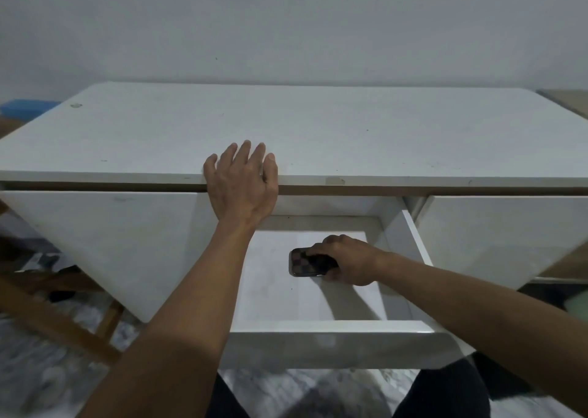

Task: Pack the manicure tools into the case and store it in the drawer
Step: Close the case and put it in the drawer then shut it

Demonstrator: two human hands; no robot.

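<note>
The white drawer (321, 327) under the white desk top (318, 124) is pulled out toward me. Inside it my right hand (348, 260) grips a dark, checker-patterned manicure case (307, 263), which is closed and rests flat on the drawer floor near the back right. My left hand (243, 182) lies flat on the front edge of the desk top, fingers spread, holding nothing. No loose tools are in sight.
Closed white drawer fronts flank the open drawer, one on the left (105, 239) and one on the right (509, 236). A wooden frame (63, 322) and dark clutter sit low on the left. My dark-clad knees (445, 395) are below the drawer. A grey wall stands behind the desk.
</note>
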